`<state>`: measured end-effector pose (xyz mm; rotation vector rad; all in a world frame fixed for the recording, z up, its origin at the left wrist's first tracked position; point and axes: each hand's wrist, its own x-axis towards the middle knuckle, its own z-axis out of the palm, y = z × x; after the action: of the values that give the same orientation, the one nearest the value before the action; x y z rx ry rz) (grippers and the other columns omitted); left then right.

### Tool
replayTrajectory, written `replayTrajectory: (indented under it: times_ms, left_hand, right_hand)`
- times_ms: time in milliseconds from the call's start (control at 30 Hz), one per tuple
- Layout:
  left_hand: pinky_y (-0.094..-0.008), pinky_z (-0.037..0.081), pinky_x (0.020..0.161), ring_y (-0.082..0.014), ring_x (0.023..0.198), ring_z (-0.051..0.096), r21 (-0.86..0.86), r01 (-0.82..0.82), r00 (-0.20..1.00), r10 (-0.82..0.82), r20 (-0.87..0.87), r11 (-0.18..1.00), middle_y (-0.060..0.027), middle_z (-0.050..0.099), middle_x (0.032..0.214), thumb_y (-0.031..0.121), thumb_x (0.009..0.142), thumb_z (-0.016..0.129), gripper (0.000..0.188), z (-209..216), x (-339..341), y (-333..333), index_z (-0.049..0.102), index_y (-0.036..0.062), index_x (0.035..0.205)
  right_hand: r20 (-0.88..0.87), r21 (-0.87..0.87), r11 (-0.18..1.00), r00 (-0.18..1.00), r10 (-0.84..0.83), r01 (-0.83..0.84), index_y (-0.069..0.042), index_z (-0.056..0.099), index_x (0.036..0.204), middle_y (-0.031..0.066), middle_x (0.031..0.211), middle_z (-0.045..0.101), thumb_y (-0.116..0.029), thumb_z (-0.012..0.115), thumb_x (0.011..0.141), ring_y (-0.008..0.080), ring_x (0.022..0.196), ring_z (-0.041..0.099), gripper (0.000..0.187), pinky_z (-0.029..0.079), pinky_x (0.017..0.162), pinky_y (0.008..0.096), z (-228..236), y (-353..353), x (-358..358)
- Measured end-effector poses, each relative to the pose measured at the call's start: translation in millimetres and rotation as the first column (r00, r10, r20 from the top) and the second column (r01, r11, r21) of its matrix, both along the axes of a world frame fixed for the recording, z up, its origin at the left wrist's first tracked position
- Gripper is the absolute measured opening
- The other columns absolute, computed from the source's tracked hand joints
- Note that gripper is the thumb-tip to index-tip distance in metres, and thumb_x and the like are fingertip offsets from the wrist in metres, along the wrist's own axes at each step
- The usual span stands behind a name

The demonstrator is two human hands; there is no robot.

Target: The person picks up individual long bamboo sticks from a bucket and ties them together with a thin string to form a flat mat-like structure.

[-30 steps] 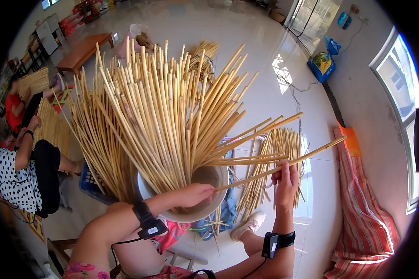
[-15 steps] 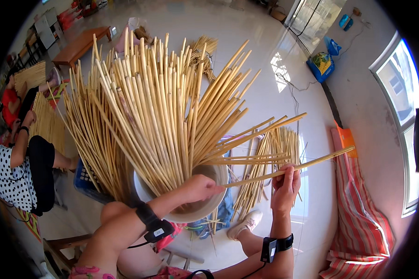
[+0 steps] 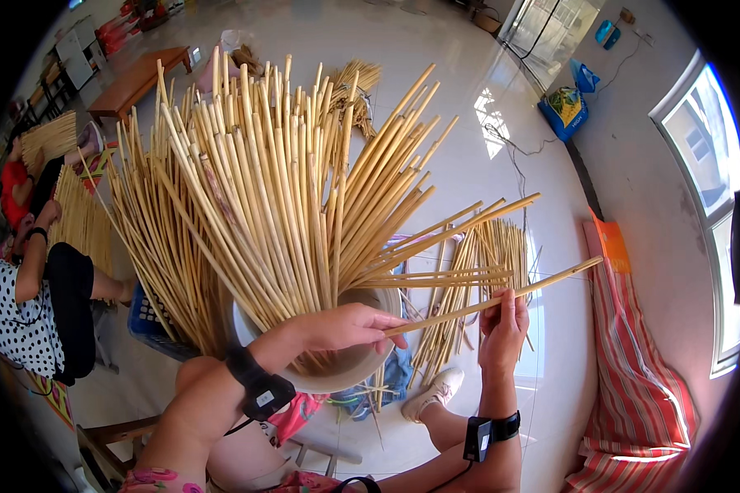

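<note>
A single dry yellow stalk (image 3: 460,313) stretches between my two hands, slanting up to the right and slightly bowed. My left hand (image 3: 345,325), over the bucket's rim, pinches its left end between thumb and fingers. Farther along, my right hand (image 3: 504,330) grips the stalk with thumb and forefinger, its tip sticking out beyond. A pale bucket (image 3: 344,383) stands before me, packed with a tall fan of upright stalks (image 3: 263,189). Several of these lean out to the right, behind my right hand. My left forearm crosses the bucket's near side.
More stalks stand in a blue crate (image 3: 145,324) left of the bucket. Loose stalks (image 3: 444,345) lie on the floor to the right. Two people sit at the left with stalks. A striped cloth (image 3: 637,394) lies along the right wall; a low wooden table (image 3: 140,80) stands far back.
The stalk has shifted left through my right hand, so less of it sticks out on the right. My left hand has turned, with its fingers now more stretched along the stalk's end.
</note>
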<state>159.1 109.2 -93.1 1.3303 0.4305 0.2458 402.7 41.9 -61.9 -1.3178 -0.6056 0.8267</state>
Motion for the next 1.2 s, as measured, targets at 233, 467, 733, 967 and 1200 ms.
replayTrajectory:
  times_ms: [233,467,733,967,1200]
  left_hand:
    - [-0.0191,0.04,0.055,-0.0056,0.058,0.047,-0.096,-0.191,0.973,0.175,-0.147,0.977,-0.0026,0.065,0.079,0.017,0.092,0.059,0.019,-20,6,3,0.063,0.0008,0.102]
    - [-0.0185,0.036,0.048,-0.0047,0.053,0.048,-0.03,-0.284,0.949,0.277,-0.15,0.958,0.001,0.057,0.064,0.026,0.092,0.061,0.023,-24,26,-2,0.062,0.0039,0.084]
    - [-0.0174,0.033,0.049,-0.0038,0.054,0.043,-0.047,-0.229,0.973,0.23,0.032,0.972,0.003,0.051,0.063,0.031,0.096,0.052,0.031,-9,49,-8,0.061,0.0038,0.086]
    - [-0.0181,0.035,0.053,-0.0043,0.057,0.042,-0.088,-0.011,0.991,-0.001,-0.133,0.996,0.0032,0.051,0.067,0.026,0.099,0.044,0.03,-5,13,5,0.061,0.0018,0.104]
    - [-0.0199,0.038,0.058,-0.0059,0.06,0.045,0.059,0.023,0.963,-0.006,-0.269,0.998,0.0028,0.053,0.067,0.025,0.099,0.046,0.029,-7,0,15,0.062,0.0018,0.104]
  right_hand:
    - [0.027,0.036,0.997,0.997,0.073,-0.074,-0.009,0.053,0.088,-0.0031,0.06,0.043,-0.023,0.046,0.099,0.0034,0.049,0.035,0.02,0.029,0.044,0.017,1,-4,-17]
    - [0.049,0.024,0.971,0.971,0.236,-0.237,-0.005,0.054,0.094,0.0002,0.069,0.053,-0.022,0.046,0.099,0.0049,0.056,0.047,0.02,0.037,0.05,0.0174,-8,-9,-33]
    - [0.01,-0.04,0.925,0.925,0.379,-0.378,-0.003,0.058,0.094,0.0009,0.072,0.057,-0.019,0.049,0.098,0.006,0.059,0.049,0.019,0.039,0.053,0.0185,-15,-7,-53]
    - [-0.02,0.011,0.998,0.998,0.057,-0.057,-0.006,0.055,0.082,-0.0034,0.056,0.042,-0.023,0.047,0.098,0.0038,0.048,0.035,0.025,0.027,0.044,0.0181,4,-1,-13]
    - [-0.053,0.052,0.999,0.999,0.001,0.002,-0.007,0.054,0.084,-0.0028,0.057,0.044,-0.023,0.048,0.098,0.0032,0.045,0.035,0.022,0.027,0.042,0.0169,-3,-2,-12]
